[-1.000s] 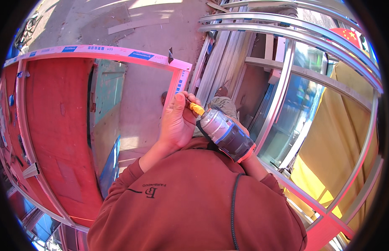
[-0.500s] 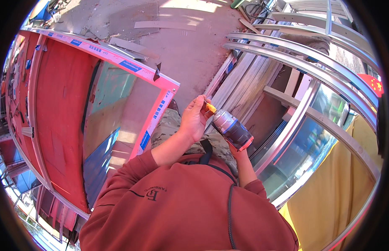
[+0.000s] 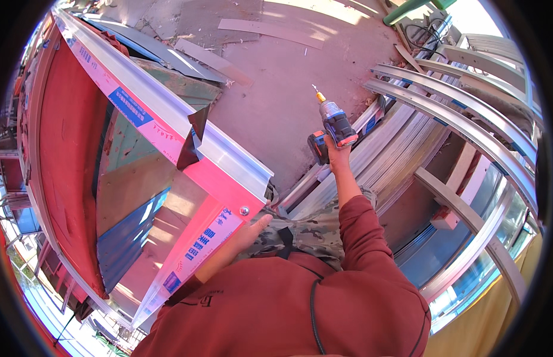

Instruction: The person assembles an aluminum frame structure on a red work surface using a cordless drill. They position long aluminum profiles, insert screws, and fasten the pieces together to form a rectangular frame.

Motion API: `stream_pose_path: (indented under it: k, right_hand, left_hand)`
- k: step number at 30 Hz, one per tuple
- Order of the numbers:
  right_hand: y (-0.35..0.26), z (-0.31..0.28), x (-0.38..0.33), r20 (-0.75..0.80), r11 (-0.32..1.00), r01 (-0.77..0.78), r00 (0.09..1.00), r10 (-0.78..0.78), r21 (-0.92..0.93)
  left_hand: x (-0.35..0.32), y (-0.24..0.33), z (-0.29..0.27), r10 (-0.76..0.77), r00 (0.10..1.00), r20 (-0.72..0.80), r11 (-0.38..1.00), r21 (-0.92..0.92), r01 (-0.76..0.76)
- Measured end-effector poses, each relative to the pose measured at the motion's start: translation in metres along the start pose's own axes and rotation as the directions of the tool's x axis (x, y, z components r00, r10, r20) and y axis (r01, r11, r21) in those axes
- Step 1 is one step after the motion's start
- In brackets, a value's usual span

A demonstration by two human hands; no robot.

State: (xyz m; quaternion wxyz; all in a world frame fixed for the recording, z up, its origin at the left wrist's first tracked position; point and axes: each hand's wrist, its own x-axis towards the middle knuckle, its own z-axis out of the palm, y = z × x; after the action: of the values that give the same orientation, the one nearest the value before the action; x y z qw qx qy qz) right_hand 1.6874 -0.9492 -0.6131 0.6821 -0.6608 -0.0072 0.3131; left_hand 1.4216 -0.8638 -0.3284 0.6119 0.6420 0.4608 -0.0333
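Note:
My right hand point(image 3: 338, 153) is wrapped round the handle of a cordless drill point(image 3: 337, 124), held out in front of me. Its yellow collar and thin bit point(image 3: 316, 90) point ahead and up. To the left is a metal frame point(image 3: 232, 153) with pink and blue protective film, a screw head showing at its corner. My left hand point(image 3: 252, 231) grips the frame's near bar just below that corner. The thumb sticks out to the right, while the bar hides most of the fingers. A strip of dark tape point(image 3: 194, 137) hangs off the far bar.
Long metal profiles point(image 3: 401, 149) lie stacked to the right. Silver rails point(image 3: 449, 101) cross above them. A red panel point(image 3: 62, 172) and a blue corrugated sheet point(image 3: 133, 238) are at left. Flat strips point(image 3: 270, 33) lie on the floor point(image 3: 276, 77) ahead. Yellow cloth point(image 3: 467, 321) hangs at lower right.
My left hand has let go of the drill's tip and moved down to the frame. The drill has swung up and away in my right hand. The frame now appears larger and nearer.

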Motion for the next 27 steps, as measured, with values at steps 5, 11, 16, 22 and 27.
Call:
stream_pose_path:
  k: [5, 11, 16, 22, 27]
  right_hand:
    - [0.049, 0.063, 0.068, 0.064, 0.994, -0.08, 0.994, 0.085, -0.077]
    - [0.122, 0.12, 0.135, 0.143, 0.993, -0.088, 0.985, 0.099, -0.079]
    - [0.149, 0.121, 0.163, 0.102, 0.976, -0.015, 0.994, 0.038, -0.219]
    - [0.141, 0.108, 0.161, -0.053, 0.964, 0.076, 0.994, -0.093, -0.253]
    - [0.135, 0.121, 0.176, -0.069, 0.995, 0.044, 0.996, -0.051, -0.094]
  left_hand:
    - [0.015, 0.039, -0.036, 0.641, 0.755, 0.138, 0.708, 0.275, -0.65]
    - [0.004, 0.075, -0.066, 0.808, 0.347, 0.475, 0.291, 0.19, -0.938]
    - [0.022, 0.051, -0.056, 0.683, 0.55, 0.481, 0.491, 0.256, -0.833]
    - [0.044, 0.023, -0.058, 0.759, 0.63, 0.163, 0.614, 0.144, -0.776]
    - [0.058, 0.036, -0.059, 0.711, 0.655, 0.258, 0.638, 0.157, -0.754]
